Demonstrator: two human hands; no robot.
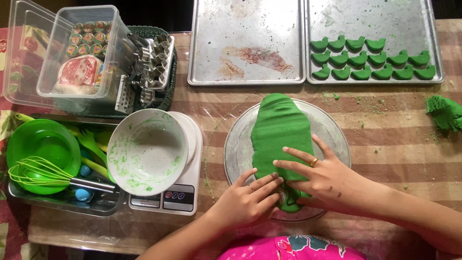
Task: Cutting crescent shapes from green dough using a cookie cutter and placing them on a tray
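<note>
A flattened sheet of green dough [277, 129] lies on a round clear glass plate [332, 126] in the middle of the table. My left hand [248, 200] presses on the near end of the dough, fingers together over what looks like a small metal cutter, mostly hidden. My right hand [322, 178], with a ring, lies flat beside it, fingers spread on the dough. Several green duck-shaped dough pieces [370, 60] sit in rows on the right baking tray [409, 19].
An unfilled, stained baking tray [245, 29] sits far centre. A white bowl smeared green [147, 151] rests on a kitchen scale [180, 195]. At left are a green bowl with whisk [41, 163], clear tubs [82, 53] and metal cutters [154, 62]. A dough lump [445, 111] lies at right.
</note>
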